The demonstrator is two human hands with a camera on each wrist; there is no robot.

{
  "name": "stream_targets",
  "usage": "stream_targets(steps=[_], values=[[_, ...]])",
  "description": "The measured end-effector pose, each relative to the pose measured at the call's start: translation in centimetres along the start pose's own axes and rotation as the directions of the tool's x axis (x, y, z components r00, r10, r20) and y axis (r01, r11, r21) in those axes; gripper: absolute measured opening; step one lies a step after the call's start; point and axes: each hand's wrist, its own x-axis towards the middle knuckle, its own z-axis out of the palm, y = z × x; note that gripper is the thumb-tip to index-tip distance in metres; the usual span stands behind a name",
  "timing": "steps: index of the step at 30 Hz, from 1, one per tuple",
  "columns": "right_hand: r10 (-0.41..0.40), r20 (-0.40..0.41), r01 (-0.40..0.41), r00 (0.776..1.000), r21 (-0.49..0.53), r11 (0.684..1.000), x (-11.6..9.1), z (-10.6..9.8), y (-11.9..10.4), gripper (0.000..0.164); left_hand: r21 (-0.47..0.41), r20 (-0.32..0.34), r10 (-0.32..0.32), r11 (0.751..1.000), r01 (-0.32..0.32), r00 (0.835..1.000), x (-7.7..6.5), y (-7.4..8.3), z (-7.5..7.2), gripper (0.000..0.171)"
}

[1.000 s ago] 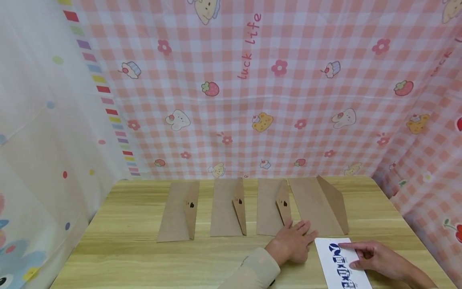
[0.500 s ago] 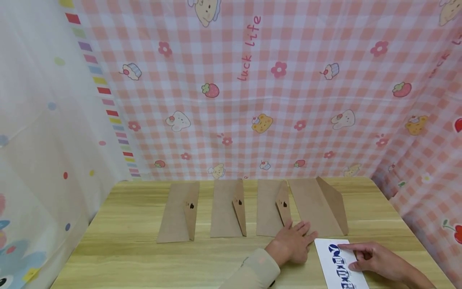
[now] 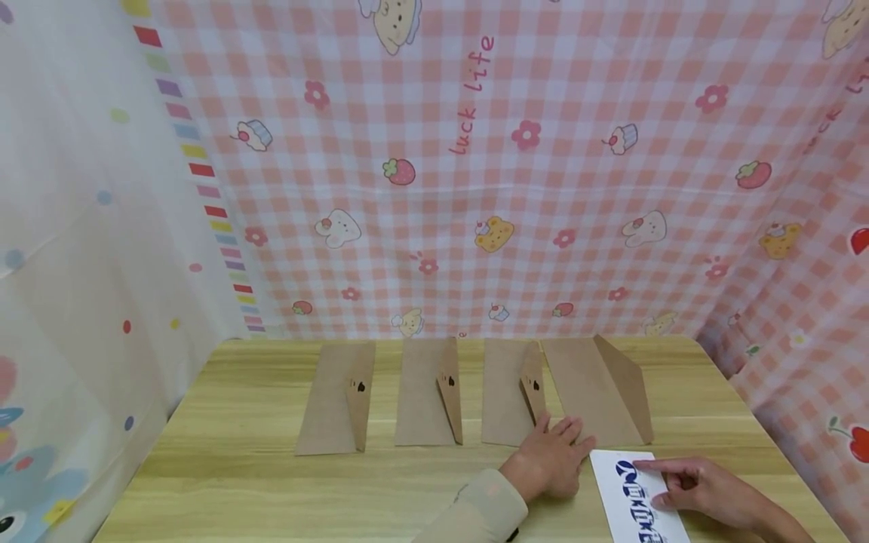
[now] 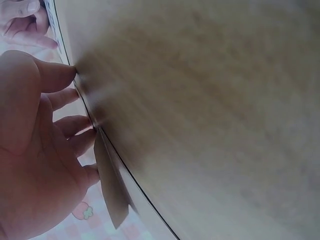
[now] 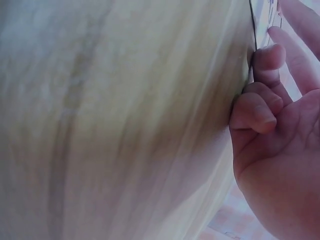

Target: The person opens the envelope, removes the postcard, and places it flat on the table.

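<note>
My left hand [image 3: 548, 461] rests palm down on the table with fingers spread. Its fingertips touch the lower right corner of the third brown envelope [image 3: 501, 400] and lie beside the fourth envelope [image 3: 591, 388], whose flap is unfolded to the right. On a white card [image 3: 614, 498] with dark blue printing, the straight index finger of my right hand [image 3: 713, 490] touches near the top and the thumb touches the side. The other right fingers are curled, as the right wrist view shows. The card's lower end runs out of the head view.
Two more brown envelopes, one at the left [image 3: 333, 400] and another beside it [image 3: 428, 392], lie in the same row. Their flaps are folded over and carry dark marks. The wooden table [image 3: 271, 498] ends at a pink checked cloth [image 3: 434, 188] behind.
The head view shifts slightly. Both hands, the card and the envelopes keep practically the same places.
</note>
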Motion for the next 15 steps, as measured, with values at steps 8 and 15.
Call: stream_targets(steps=[8,15], values=[[-0.033,-0.015,0.033,0.999,0.033,0.999,0.00,0.03,0.16,0.042,0.007,-0.027,0.014,1.000,-0.014,1.000,0.18,-0.04,0.26,0.053],[-0.028,-0.027,0.030,0.999,0.040,0.999,-0.11,0.02,0.07,0.041,0.025,-0.055,0.037,0.999,-0.036,0.998,-0.06,-0.31,0.00,0.057]])
